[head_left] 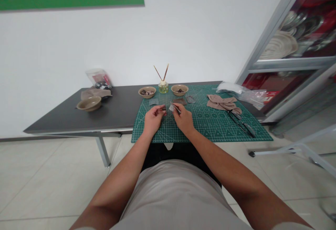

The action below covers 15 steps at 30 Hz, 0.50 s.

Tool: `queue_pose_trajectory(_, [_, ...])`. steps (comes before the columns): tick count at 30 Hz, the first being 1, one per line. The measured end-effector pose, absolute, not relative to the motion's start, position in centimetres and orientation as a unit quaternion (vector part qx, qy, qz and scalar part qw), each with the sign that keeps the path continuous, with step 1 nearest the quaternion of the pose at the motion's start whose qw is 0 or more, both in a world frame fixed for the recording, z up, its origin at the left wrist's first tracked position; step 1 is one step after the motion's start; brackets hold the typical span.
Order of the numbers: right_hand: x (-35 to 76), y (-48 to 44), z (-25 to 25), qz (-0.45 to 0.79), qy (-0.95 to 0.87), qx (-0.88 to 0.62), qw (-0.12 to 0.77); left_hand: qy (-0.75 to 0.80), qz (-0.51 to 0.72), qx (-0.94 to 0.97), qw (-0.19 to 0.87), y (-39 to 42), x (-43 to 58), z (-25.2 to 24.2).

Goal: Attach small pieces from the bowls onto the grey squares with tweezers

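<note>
Right hand (183,118): closed, pinching a small grey piece (172,107) between thumb and fingers. The piece is located over the green cutting mat (199,121), in the gap between the two hands. Left hand (154,118): fingers curled, thumb toward the fingertips, facing the right hand. A small dark item shows at these fingertips; whether it is gripped cannot be told.

Directly beyond the hands, three flat squares lie on the mat: a grey square (153,102) at left, a brown square (180,101) at centre and a silvery square (190,99) at right. Behind them stand a left bowl (147,96) and a right bowl (180,94), both containing small dark pieces. Between the bowls is a glass jar (163,88) of yellowish liquid with two sticks (166,71) projecting from its neck.

At the right of the mat lie a crumpled brown cloth (220,103) and, nearer the front, a black-framed item resembling glasses (240,123). Clear plastic packaging (248,95) lies behind the cloth. The mat overhangs the front edge of the dark worktop (119,112). At the worktop's left side are a third bowl (89,107), a bunched cloth (96,92) and a clear tub (97,77).
</note>
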State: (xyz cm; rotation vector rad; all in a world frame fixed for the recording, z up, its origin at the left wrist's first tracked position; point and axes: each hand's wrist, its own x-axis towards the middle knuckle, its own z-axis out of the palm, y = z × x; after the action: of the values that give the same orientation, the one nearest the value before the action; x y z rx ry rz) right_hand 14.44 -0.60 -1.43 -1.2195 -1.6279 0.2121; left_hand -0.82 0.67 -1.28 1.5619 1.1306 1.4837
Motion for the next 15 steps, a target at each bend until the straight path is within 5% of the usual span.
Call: queue_pose_trajectory(15, [14.0, -1.14, -1.53, 0.02, -0.825, -0.448, 0.345, 0.514, 0.509, 0.654, 0.224, -0.16, -0.88, -0.89])
